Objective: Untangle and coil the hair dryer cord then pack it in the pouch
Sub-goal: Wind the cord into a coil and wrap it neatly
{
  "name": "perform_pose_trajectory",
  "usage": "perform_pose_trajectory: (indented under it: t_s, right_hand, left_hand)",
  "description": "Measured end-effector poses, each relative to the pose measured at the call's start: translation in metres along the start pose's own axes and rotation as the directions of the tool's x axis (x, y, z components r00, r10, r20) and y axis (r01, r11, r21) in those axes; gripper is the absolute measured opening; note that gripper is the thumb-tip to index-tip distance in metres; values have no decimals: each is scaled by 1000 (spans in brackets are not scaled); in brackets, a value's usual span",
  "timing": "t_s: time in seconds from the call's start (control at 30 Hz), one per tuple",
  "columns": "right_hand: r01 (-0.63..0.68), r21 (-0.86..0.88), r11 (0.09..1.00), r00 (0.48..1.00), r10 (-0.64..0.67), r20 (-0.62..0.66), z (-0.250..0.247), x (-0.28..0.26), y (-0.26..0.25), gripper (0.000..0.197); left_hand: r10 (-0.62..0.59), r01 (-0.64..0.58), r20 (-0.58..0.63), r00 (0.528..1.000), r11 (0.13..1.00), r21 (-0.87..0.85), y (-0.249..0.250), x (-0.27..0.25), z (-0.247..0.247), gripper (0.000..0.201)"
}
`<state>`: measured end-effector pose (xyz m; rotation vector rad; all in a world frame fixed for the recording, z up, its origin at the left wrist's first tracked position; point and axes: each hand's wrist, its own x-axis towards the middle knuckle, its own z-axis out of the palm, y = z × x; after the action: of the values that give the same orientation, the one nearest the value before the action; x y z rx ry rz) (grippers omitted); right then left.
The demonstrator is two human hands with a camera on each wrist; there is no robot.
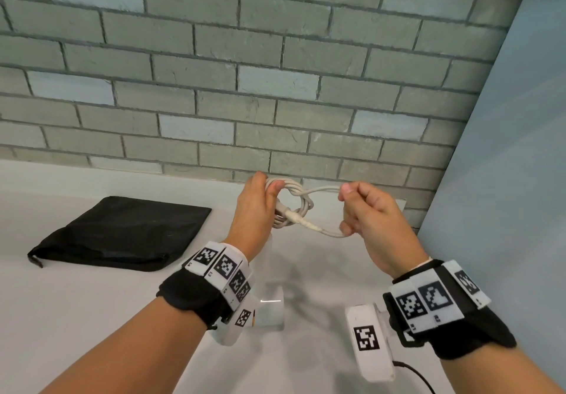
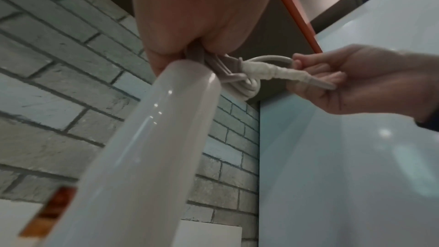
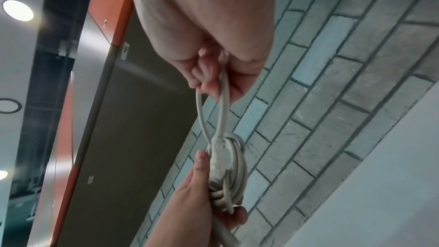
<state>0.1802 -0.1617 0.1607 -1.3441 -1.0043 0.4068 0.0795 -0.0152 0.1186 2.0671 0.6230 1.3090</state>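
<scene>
The pale cord (image 1: 292,202) is bundled in loops above the middle of the white counter (image 1: 92,317), gripped by the left hand (image 1: 257,207); the right hand (image 1: 364,213) pinches its last free loop. It looks light, limp yet springy, so hold the bundle where loops cross. The black pouch (image 1: 122,234) lies flat toward the left edge
</scene>
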Motion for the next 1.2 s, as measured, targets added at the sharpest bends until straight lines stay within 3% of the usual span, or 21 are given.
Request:
perform_pose_trajectory:
  t_s: [0.13,0.23,0.33,0.4,0.5,0.63,0.73,0.87,0.97,1.13,1.2]
  right_hand:
    - [-50,134,990,998,55,-28,-4,8,-4,23]
    - [-111,218,970,994,109,20,-5,10,-12,22]
    - [-254,465,848,967,211,145,-4,9,-18,21]
    - [-272,545,793,961,193,198,-5,4,-16,16]
    - [-262,443,858,958,178,223,-5,-6,-1,11]
    - [-299,600,742,954,219,204,-3,-8,6,21]
    - [-266,663,699,964,212,163,-3,-1,-1,25]
    - [-249,351,903,962,186,202,-12,-4,5,20]
    - [-159,104,982,970,136,201,-17,-10,24,21]
    - [74,-288,955,982,-20,186,-20,-15,48,35]
    - [184,-349,919,977,-131,171,-17,-16,51,32]
  left_hand:
    - [-60,69,62,996,985,-156,9,-3,2,25]
    - [-117,145,118,986,952,-269,13,-3,-1,26]
    - [-129,158,113,985,938,-307,12,-3,-5,26]
    - [-129,151,88,988,933,-326,10,-3,-8,25]
    - [-120,126,37,992,940,-317,5,-4,-12,21]
    - [21,-17,18,1000,985,-169,0,-6,-8,21]
    - [25,-18,52,998,991,-135,0,-4,-7,21]
    - [-105,120,66,992,951,-285,4,-3,-15,21]
    - [-159,154,3,987,946,-284,4,-5,-15,21]
    - [-200,188,-6,980,933,-306,5,-8,-6,23]
    - [-203,195,6,979,930,-311,8,-10,-3,25]
